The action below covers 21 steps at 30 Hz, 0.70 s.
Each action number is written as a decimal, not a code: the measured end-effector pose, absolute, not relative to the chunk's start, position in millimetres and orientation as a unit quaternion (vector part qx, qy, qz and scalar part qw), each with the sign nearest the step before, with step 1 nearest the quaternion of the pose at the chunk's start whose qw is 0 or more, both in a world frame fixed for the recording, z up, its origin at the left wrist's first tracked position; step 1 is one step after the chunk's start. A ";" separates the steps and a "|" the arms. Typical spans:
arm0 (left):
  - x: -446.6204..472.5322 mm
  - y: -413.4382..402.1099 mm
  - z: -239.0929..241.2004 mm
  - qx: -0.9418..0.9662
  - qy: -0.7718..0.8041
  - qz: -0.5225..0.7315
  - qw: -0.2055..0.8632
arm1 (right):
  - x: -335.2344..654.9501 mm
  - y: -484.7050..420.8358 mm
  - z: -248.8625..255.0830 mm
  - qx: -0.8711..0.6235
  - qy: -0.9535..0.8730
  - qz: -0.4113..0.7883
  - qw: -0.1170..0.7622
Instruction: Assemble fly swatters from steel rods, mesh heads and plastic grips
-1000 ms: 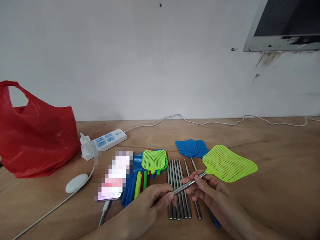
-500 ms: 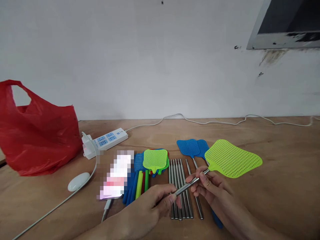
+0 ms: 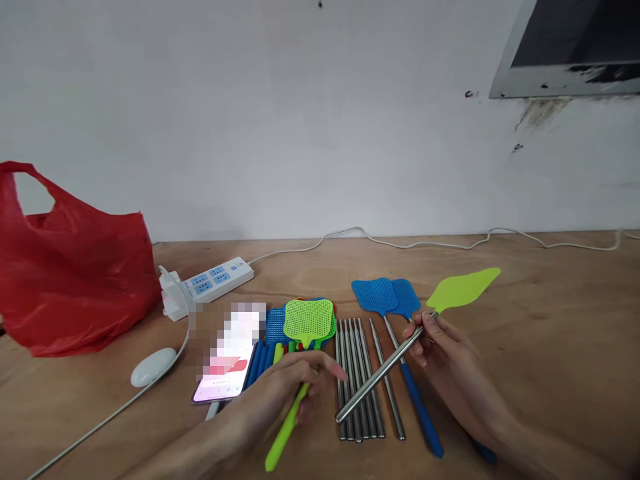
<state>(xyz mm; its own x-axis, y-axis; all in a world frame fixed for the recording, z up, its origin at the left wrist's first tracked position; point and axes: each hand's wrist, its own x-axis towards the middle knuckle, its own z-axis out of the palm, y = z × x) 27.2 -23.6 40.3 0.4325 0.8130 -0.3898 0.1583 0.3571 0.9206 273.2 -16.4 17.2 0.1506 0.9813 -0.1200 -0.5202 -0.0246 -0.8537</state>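
My right hand (image 3: 445,343) pinches the upper end of a metal rod topped by a yellow-green fly swatter head (image 3: 463,290), seen nearly edge-on. The rod (image 3: 375,380) slants down to the left, its lower end bare. My left hand (image 3: 305,377) is closed round a yellow-green handle (image 3: 286,430), which sticks out below the fingers; the index finger points right. Several metal rods (image 3: 357,400) lie side by side under the held rod. Left of them is a stack of swatter heads (image 3: 309,320), with blue handle grips (image 3: 260,360) partly behind my left hand.
Two blue fly swatters (image 3: 376,295) lie behind my right hand, one with its blue grip (image 3: 423,410) toward me. To the left are a lit phone (image 3: 225,373), a white puck (image 3: 153,367), a power strip (image 3: 215,277) and a red bag (image 3: 75,280). A cable (image 3: 430,245) runs along the wall.
My left hand has let go of the metal rod, moved left and taken the yellow-green handle. My right hand has tilted the swatter, turning its head edge-on.
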 end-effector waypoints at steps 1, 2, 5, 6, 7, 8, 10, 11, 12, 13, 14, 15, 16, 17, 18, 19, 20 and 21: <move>25.6 -20.0 36.5 0.528 0.475 0.260 0.654 | 273.2 -15.0 17.0 -0.408 -0.281 0.589 0.639; 23.9 -16.4 32.6 0.549 0.467 0.279 0.634 | 273.1 -13.7 16.8 -0.404 -0.280 0.591 0.639; 19.6 -7.2 24.5 0.595 0.428 0.354 0.580 | 272.6 -9.9 15.8 -0.392 -0.290 0.597 0.637; 18.8 -5.2 23.5 0.608 0.422 0.376 0.558 | 272.4 -8.7 15.2 -0.390 -0.296 0.597 0.636; 18.3 -3.8 23.2 0.619 0.421 0.392 0.534 | 272.0 -7.7 14.5 -0.389 -0.301 0.595 0.635; 18.0 -2.8 23.0 0.629 0.425 0.402 0.512 | 271.6 -6.9 13.6 -0.389 -0.306 0.594 0.634; 17.3 -1.6 22.1 0.645 0.436 0.407 0.478 | 270.6 -5.7 11.6 -0.392 -0.309 0.594 0.631; 16.5 -1.2 20.8 0.652 0.442 0.407 0.463 | 270.2 -5.4 10.7 -0.393 -0.310 0.596 0.629; 15.3 -0.7 18.9 0.659 0.448 0.405 0.448 | 269.8 -5.2 9.9 -0.393 -0.310 0.598 0.626; 13.8 -0.1 16.7 0.666 0.455 0.402 0.433 | 269.6 -5.0 9.3 -0.392 -0.310 0.601 0.624; 12.0 0.5 14.4 0.673 0.463 0.399 0.417 | 269.5 -4.9 9.0 -0.391 -0.312 0.603 0.622; 10.1 1.1 12.3 0.680 0.470 0.395 0.401 | 269.5 -4.9 9.0 -0.390 -0.313 0.605 0.619; 8.3 1.7 10.8 0.687 0.477 0.391 0.385 | 269.5 -4.9 9.3 -0.391 -0.314 0.607 0.617; 6.6 2.3 10.0 0.695 0.483 0.387 0.367 | 269.6 -5.0 9.8 -0.393 -0.314 0.608 0.614; 5.3 2.8 9.9 0.703 0.487 0.383 0.349 | 269.7 -5.1 10.5 -0.398 -0.313 0.609 0.610; 4.3 3.3 10.5 0.712 0.489 0.380 0.329 | 269.8 -5.2 11.3 -0.404 -0.313 0.609 0.606; 3.5 3.6 11.6 0.722 0.490 0.377 0.309 | 270.0 -5.4 12.1 -0.411 -0.313 0.609 0.602; 3.0 3.9 13.0 0.732 0.493 0.372 0.289 | 270.1 -5.5 12.8 -0.419 -0.314 0.608 0.597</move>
<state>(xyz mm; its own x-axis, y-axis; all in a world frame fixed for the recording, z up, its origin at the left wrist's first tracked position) 3.0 3.9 13.0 0.2387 0.9359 0.2589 0.5061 -0.3475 0.7894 270.1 -5.5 12.8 0.0637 0.9888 -0.1347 -0.4637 -0.0902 -0.8814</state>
